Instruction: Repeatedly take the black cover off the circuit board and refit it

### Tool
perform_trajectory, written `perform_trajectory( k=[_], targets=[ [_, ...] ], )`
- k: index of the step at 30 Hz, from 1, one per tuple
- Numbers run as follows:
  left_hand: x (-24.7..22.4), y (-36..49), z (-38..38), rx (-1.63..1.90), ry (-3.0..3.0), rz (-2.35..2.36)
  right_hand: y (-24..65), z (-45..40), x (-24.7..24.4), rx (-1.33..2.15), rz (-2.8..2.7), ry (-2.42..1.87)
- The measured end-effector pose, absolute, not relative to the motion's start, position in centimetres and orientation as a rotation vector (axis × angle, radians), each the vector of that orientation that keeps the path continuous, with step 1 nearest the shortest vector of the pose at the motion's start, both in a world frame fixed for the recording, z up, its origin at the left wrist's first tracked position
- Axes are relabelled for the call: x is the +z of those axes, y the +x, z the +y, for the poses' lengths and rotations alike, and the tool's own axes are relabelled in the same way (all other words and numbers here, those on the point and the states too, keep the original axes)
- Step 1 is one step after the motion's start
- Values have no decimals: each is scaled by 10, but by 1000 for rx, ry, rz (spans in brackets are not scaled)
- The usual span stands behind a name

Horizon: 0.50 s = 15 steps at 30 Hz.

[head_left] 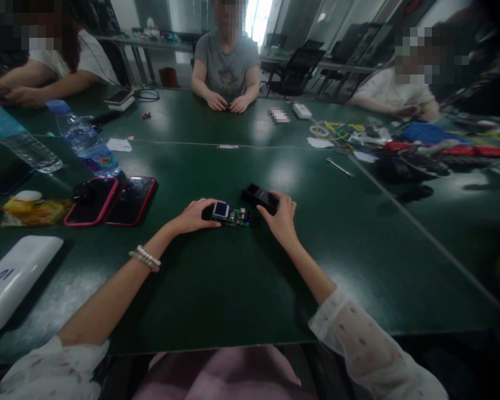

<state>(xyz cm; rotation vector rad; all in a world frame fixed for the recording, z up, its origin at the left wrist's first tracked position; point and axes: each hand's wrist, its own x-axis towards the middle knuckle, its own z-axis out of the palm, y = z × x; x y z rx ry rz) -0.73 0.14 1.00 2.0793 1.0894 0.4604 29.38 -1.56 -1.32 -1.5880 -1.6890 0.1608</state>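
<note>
Between the thumb and fingers of my left hand is a green circuit board with a small screen at its left end. A dark part sits under that end, against my palm. To its right, my right hand grips a black rectangular case by its near right end. The case has a glossy dark face turned up and lies at a slant just beyond the board. Both things are close to the tabletop; whether they touch it I cannot tell.
Phones, water bottles, a yellow packet and a white box lie on the left of the green table. At the right are a wrench and a pile of cables. Three people sit around the far side.
</note>
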Motion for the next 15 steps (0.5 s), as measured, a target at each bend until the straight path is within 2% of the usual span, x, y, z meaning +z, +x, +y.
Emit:
perform_trajectory(
  k=[9,15],
  targets=[
    [10,-7,2,495,2101,1046,299,-10,-22,173,-1693,-1553],
    [12,-7,1,494,2100,1067,288,-20,-1,368,-1576,-1404]
  ],
)
